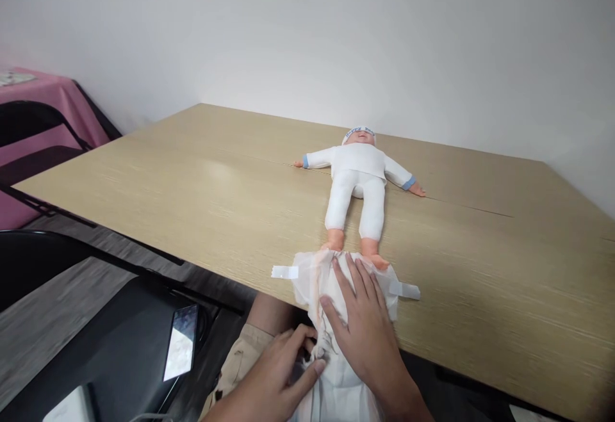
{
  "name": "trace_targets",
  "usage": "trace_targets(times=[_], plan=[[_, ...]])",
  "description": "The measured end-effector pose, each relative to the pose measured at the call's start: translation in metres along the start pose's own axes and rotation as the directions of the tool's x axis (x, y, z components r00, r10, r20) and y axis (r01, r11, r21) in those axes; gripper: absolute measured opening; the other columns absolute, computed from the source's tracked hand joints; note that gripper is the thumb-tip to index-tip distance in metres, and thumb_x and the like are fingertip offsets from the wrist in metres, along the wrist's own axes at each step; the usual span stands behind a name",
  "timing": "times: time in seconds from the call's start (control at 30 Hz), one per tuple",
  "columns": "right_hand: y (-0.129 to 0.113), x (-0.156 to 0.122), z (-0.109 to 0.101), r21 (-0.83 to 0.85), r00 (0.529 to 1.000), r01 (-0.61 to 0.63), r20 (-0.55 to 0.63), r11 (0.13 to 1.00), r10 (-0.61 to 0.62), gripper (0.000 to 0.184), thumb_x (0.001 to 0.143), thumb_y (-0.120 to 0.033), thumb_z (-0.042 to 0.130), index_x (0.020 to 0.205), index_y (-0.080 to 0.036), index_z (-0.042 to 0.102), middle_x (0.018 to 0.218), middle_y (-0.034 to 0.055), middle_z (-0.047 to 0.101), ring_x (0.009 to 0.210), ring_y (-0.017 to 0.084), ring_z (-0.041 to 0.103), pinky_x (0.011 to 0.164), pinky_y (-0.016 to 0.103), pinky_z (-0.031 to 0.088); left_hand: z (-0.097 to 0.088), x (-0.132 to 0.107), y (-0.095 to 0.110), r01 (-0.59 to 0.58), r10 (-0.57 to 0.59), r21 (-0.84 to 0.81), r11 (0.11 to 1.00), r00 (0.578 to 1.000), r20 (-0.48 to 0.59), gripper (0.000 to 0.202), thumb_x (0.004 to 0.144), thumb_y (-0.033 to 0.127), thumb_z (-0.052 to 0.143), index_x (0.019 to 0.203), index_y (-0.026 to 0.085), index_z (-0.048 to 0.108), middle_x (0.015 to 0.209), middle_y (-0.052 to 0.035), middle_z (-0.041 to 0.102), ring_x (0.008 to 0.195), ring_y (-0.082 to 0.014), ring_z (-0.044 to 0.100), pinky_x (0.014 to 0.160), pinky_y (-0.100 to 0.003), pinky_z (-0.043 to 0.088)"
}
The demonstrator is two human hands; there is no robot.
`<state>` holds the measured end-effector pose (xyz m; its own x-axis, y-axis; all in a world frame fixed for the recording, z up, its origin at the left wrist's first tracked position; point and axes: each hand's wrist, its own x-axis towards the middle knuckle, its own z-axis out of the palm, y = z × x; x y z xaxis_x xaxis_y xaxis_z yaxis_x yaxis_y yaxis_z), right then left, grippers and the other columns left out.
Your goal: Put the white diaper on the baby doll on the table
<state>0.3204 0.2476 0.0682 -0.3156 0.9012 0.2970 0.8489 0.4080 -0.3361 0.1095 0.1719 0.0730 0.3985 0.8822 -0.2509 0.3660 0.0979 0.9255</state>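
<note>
A white diaper (307,291) lies over the table's front edge, its top part spread flat and its lower part hanging towards my lap. Two tape tabs stick out from its sides. My right hand (360,319) rests palm down on the diaper with its fingers spread. At the diaper's left edge, my left hand (288,364) pinches the gathered ruffle between thumb and fingers. Just beyond the diaper, a baby doll (358,166) in white clothes with blue cuffs lies on its back, arms stretched out, its feet touching or slightly under the diaper's top edge.
The wooden table (192,172) stands against a white wall (307,44). To the left are black folding chairs (96,345), with a phone (181,342) and a white object (70,406) on the nearest seat. A pink-covered table (57,98) stands farther back.
</note>
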Motion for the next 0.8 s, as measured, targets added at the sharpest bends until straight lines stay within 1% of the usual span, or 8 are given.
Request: trace_targets(times=[0.1, 0.2, 0.3, 0.37, 0.43, 0.5, 0.67, 0.8], plan=[[-0.001, -0.002, 0.0, -0.037, 1.0, 0.003, -0.007, 0.999, -0.003, 0.076, 0.111, -0.053, 0.056, 0.178, -0.026, 0.032, 0.183, 0.0088, 0.034, 0.17, 0.036, 0.031, 0.135, 0.063, 0.034, -0.037, 0.004, 0.019, -0.059, 0.051, 0.239, 0.969, 0.998, 0.036, 0.029, 0.113, 0.05, 0.055, 0.124, 0.026, 0.067, 0.124, -0.0084, 0.075, 0.116, -0.0285, 0.067, 0.105, -0.042, 0.051], [-0.004, -0.006, 0.001, -0.063, 0.999, -0.006, -0.035, 0.998, 0.004, 0.078, 0.111, -0.054, 0.056, 0.179, -0.026, 0.03, 0.182, 0.0091, 0.037, 0.169, 0.036, 0.033, 0.134, 0.062, 0.036, -0.074, 0.014, 0.042, -0.142, 0.133, 0.351, 0.926, 0.99, 0.051, 0.031, 0.115, 0.052, 0.051, 0.12, 0.026, 0.068, 0.112, -0.0061, 0.075, 0.104, -0.0253, 0.067, 0.096, -0.039, 0.052], [-0.008, -0.013, 0.002, -0.081, 0.997, -0.027, -0.075, 0.996, 0.021, 0.08, 0.112, -0.054, 0.054, 0.18, -0.023, 0.025, 0.18, 0.0103, 0.04, 0.167, 0.035, 0.035, 0.133, 0.061, 0.038, -0.104, 0.036, 0.064, -0.234, 0.226, 0.435, 0.869, 0.972, 0.072, 0.03, 0.117, 0.049, 0.049, 0.119, 0.026, 0.067, 0.11, -0.0052, 0.074, 0.098, -0.0232, 0.066, 0.088, -0.036, 0.053], [-0.01, -0.017, 0.002, -0.091, 0.996, -0.038, -0.082, 0.995, 0.031, 0.08, 0.112, -0.053, 0.054, 0.18, -0.023, 0.024, 0.18, 0.0103, 0.04, 0.167, 0.035, 0.035, 0.132, 0.061, 0.038, -0.116, 0.061, 0.074, -0.331, 0.357, 0.54, 0.773, 0.932, 0.061, 0.024, 0.117, 0.042, 0.048, 0.122, 0.025, 0.065, 0.116, -0.0069, 0.074, 0.103, -0.0242, 0.066, 0.092, -0.037, 0.053], [-0.012, -0.02, 0.003, -0.106, 0.996, -0.045, -0.077, 0.993, 0.037, 0.075, 0.112, -0.053, 0.053, 0.179, -0.026, 0.031, 0.181, 0.0099, 0.038, 0.167, 0.037, 0.035, 0.132, 0.063, 0.038, -0.121, 0.094, 0.08, -0.417, 0.505, 0.685, 0.598, 0.859, 0.081, 0.023, 0.116, 0.029, 0.049, 0.133, 0.023, 0.062, 0.131, -0.0109, 0.072, 0.117, -0.0277, 0.065, 0.102, -0.042, 0.053], [-0.013, -0.02, 0.003, -0.123, 0.997, -0.05, -0.068, 0.991, 0.042, 0.069, 0.113, -0.051, 0.052, 0.176, -0.028, 0.038, 0.181, 0.0105, 0.037, 0.167, 0.038, 0.035, 0.131, 0.066, 0.037, -0.122, 0.129, 0.082, -0.423, 0.568, 0.821, 0.384, 0.809, 0.151, 0.044, 0.11, 0.015, 0.052, 0.153, 0.023, 0.054, 0.156, -0.0151, 0.061, 0.136, -0.0319, 0.06, 0.111, -0.046, 0.05], [-0.015, -0.019, 0.006, -0.139, 0.997, -0.057, -0.062, 0.989, 0.048, 0.066, 0.113, -0.048, 0.049, 0.174, -0.028, 0.042, 0.181, 0.0139, 0.035, 0.168, 0.04, 0.033, 0.132, 0.07, 0.032, -0.11, 0.193, 0.082, -0.423, 0.489, 0.905, -0.032, 0.783, 0.384, 0.107, 0.09, 0.022, 0.086, 0.178, 0.03, 0.026, 0.186, -0.0186, 0.022, 0.166, -0.0424, 0.036, 0.125, -0.05, 0.04], [-0.017, -0.019, 0.008, -0.125, 0.996, -0.053, -0.071, 0.991, 0.044, 0.065, 0.113, -0.045, 0.046, 0.174, -0.025, 0.041, 0.181, 0.0134, 0.036, 0.17, 0.036, 0.031, 0.135, 0.068, 0.029, -0.097, 0.211, 0.085, -0.47, 0.449, 0.856, -0.213, 0.731, 0.513, 0.114, 0.09, 0.028, 0.087, 0.18, 0.034, 0.019, 0.189, -0.0145, 0.015, 0.17, -0.0417, 0.029, 0.129, -0.051, 0.036]])
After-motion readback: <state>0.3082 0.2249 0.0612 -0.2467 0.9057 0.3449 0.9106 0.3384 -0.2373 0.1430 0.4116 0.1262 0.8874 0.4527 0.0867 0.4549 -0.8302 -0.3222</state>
